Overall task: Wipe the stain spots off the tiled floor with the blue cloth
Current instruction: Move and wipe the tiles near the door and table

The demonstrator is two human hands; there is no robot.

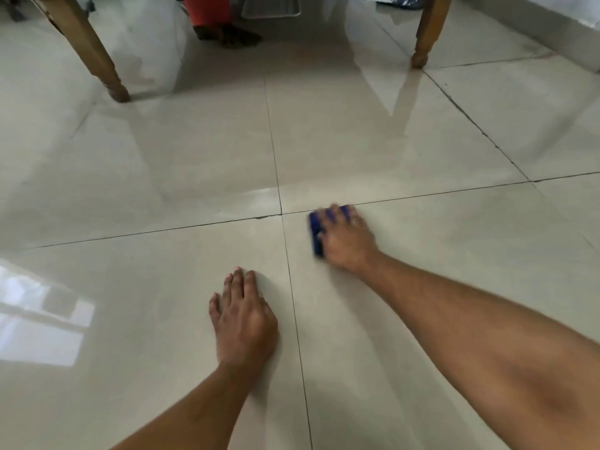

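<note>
My right hand (345,237) presses a folded blue cloth (315,235) flat on the glossy beige tiled floor (422,248), just right of where four tiles meet. The hand is blurred and covers most of the cloth; blue shows at its left side and between the fingers. My left hand (242,315) lies palm down on the near-left tile, fingers together, holding nothing. A small dark mark (261,217) sits on the grout line left of the cloth. No other stain spots stand out on the tiles.
Two wooden furniture legs stand ahead, one at far left (94,56) and one at far right (428,30). A person's foot (227,35) below an orange garment is at the top centre. A white wall base (552,30) runs along the right.
</note>
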